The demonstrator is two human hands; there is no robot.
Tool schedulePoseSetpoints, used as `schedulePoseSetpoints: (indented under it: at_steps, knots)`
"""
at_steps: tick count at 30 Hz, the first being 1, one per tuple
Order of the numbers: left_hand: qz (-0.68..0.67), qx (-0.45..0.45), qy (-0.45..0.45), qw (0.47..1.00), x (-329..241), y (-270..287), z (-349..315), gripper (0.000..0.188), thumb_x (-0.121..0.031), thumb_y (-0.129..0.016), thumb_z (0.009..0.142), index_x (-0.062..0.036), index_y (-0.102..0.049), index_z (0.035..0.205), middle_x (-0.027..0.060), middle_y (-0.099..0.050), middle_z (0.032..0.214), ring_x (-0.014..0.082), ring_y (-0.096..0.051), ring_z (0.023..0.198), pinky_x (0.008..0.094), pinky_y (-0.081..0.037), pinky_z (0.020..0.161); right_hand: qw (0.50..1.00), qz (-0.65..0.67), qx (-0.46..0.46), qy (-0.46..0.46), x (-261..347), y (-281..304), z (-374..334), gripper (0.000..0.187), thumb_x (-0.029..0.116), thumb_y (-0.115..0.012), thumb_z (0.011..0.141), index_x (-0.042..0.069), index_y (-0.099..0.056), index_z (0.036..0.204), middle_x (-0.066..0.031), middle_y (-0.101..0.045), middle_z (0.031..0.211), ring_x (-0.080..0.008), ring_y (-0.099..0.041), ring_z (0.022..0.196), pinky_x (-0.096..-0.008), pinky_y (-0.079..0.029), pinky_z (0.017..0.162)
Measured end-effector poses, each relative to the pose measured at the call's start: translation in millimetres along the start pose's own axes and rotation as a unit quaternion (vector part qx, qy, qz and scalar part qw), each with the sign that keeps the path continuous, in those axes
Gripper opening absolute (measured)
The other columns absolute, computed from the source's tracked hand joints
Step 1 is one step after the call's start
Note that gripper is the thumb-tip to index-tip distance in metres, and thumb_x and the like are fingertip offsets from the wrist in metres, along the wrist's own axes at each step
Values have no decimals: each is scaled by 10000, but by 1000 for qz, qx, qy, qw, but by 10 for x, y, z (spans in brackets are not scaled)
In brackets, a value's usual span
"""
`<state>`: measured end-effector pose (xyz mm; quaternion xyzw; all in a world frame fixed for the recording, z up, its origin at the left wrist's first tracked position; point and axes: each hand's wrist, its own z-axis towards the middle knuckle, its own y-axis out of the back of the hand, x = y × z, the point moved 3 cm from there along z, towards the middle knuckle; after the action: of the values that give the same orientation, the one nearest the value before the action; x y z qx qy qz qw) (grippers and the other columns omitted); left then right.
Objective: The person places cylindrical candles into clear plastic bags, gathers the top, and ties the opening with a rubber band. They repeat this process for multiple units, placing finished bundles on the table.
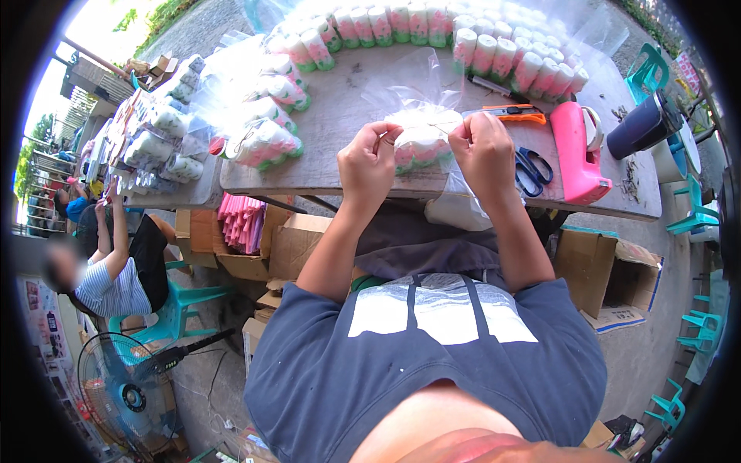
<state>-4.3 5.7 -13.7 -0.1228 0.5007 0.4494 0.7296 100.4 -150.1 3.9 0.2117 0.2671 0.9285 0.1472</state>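
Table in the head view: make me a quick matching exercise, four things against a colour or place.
Things:
1. Bag
2. Scissors
3. Tape dispenser
4. Cutter

Colours and places:
A. Mostly pink
B. Orange
C. Between the left hand and the right hand
D. Dark blue handles

Pairs: 1-C, 2-D, 3-A, 4-B
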Motion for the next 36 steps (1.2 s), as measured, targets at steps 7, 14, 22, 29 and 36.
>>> schedulePoseSetpoints:
  at_steps: [7,14,22,29,36]
  knots:
    - [51,0,-69,996,47,-10,36,101,-129,-718,909,-38,-712,952,41,-620,647,101,-540,543,256,-438,520,695,621,140,-335,-175,-52,5,197,197,-575,1026,51,-554,895,16,-591,778,-41,-466,650,-211,-379,587]
    - [150,80,-38,985,-78,84,38,139,-181,-728,897,-82,-724,995,1,-611,702,112,-536,607,278,-437,587,982,13,181,-52,-259,114,4,122,223,-644,952,101,-636,958,-21,-644,841,-189,-575,829,-365,-418,791]
    - [295,26,-232,927,-396,70,6,194,-291,-760,832,-182,-741,992,-18,-633,996,187,-585,950,361,-400,851,998,-42,22,48,200,181,57,165,245,-703,871,152,-725,1006,15,-683,936,-192,-573,979,-447,-299,996]
    - [327,-34,-234,915,-386,-146,-6,172,-296,-764,825,-154,-710,905,-24,-663,875,181,-619,842,345,-430,744,999,-3,30,20,119,24,95,115,226,-730,844,115,-734,870,-21,-687,839,-227,-579,860,-409,-360,895]
    - [367,1,-217,904,-391,-88,-35,127,-244,-741,839,-139,-702,899,16,-684,886,209,-624,824,355,-440,729,995,46,92,0,77,-4,163,113,165,-722,856,54,-734,875,-32,-701,791,-240,-604,797,-377,-422,845]
